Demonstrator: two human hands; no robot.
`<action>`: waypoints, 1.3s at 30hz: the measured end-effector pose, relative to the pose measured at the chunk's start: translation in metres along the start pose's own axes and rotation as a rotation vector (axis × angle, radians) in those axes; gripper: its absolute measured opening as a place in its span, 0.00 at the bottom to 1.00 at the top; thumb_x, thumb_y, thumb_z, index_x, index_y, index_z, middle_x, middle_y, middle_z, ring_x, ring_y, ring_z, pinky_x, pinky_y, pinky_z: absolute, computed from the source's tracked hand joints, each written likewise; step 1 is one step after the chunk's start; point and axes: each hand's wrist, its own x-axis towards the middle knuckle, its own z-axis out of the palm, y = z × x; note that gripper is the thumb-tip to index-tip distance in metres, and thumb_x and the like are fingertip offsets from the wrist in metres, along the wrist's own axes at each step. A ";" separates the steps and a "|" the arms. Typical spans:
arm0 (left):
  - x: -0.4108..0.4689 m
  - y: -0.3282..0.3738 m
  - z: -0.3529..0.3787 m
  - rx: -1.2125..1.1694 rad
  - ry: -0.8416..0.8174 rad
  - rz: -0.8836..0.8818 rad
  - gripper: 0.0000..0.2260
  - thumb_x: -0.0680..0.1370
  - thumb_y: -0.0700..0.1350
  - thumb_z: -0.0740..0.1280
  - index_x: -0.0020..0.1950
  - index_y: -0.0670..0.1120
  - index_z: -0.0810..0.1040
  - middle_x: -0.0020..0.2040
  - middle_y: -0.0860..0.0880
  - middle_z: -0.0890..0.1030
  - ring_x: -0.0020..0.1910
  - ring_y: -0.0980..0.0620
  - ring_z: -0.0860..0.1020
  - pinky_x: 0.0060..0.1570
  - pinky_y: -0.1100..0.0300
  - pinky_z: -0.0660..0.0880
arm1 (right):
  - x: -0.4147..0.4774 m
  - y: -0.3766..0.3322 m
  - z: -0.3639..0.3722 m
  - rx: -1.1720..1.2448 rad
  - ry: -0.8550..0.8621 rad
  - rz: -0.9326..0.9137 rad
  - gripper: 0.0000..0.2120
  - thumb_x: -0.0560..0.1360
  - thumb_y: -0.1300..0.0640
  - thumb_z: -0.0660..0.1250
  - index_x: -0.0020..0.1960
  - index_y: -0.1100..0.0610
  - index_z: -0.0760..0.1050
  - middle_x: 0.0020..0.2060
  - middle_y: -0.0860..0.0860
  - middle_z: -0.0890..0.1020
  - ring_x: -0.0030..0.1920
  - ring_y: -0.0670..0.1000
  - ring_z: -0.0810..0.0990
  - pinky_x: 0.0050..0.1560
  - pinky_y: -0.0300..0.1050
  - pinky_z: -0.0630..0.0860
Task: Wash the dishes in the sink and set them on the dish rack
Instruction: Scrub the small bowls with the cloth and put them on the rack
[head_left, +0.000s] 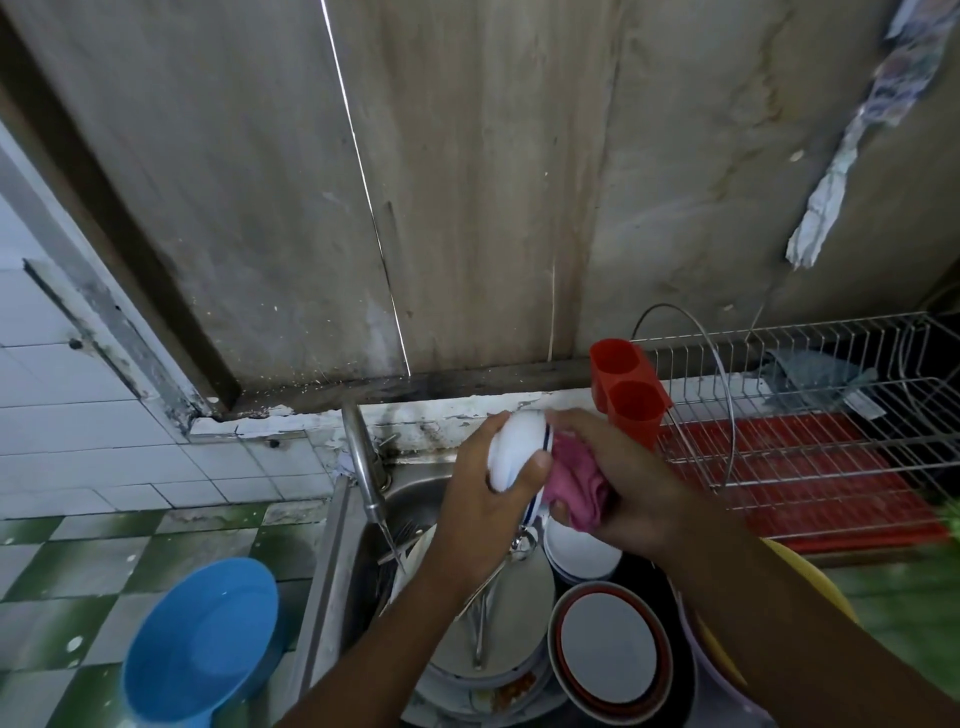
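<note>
Now, left hand (483, 501): grips the white bowl (514, 447) above the sink (322, 571)
right hand (628, 483): holds pink cloth (576, 478) against it

Sink (415, 493) crammed: plates (608, 644), cutlery (480, 639). Faucet (363, 457) juts left. Dish rack (805, 452) lower tier open; red holder (628, 395) at corner.

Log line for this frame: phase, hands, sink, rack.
phase: scrubbing | left hand: grips white blue-rimmed bowl | right hand: holds pink cloth against bowl | steel sink: plates piled | wire dish rack: no plates visible
</note>
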 end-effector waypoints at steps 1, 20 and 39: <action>0.000 0.000 -0.003 0.025 -0.036 -0.013 0.26 0.74 0.71 0.66 0.70 0.68 0.67 0.67 0.69 0.73 0.67 0.65 0.73 0.65 0.60 0.75 | 0.001 0.004 0.001 -0.080 0.025 -0.044 0.12 0.83 0.58 0.62 0.47 0.64 0.78 0.28 0.55 0.82 0.25 0.48 0.80 0.23 0.39 0.75; 0.020 0.028 0.005 -0.240 -0.036 -0.515 0.24 0.76 0.67 0.68 0.55 0.47 0.85 0.48 0.41 0.87 0.46 0.39 0.86 0.46 0.42 0.84 | 0.014 0.014 -0.014 -0.369 -0.012 -0.090 0.14 0.75 0.73 0.58 0.53 0.63 0.79 0.41 0.57 0.84 0.38 0.48 0.84 0.35 0.39 0.77; -0.008 0.005 -0.006 -0.900 -0.050 -0.851 0.22 0.74 0.64 0.69 0.43 0.44 0.80 0.36 0.48 0.75 0.31 0.54 0.75 0.35 0.60 0.75 | 0.032 0.020 -0.045 0.151 -0.071 0.027 0.24 0.79 0.50 0.70 0.70 0.61 0.75 0.70 0.63 0.75 0.60 0.59 0.72 0.30 0.39 0.77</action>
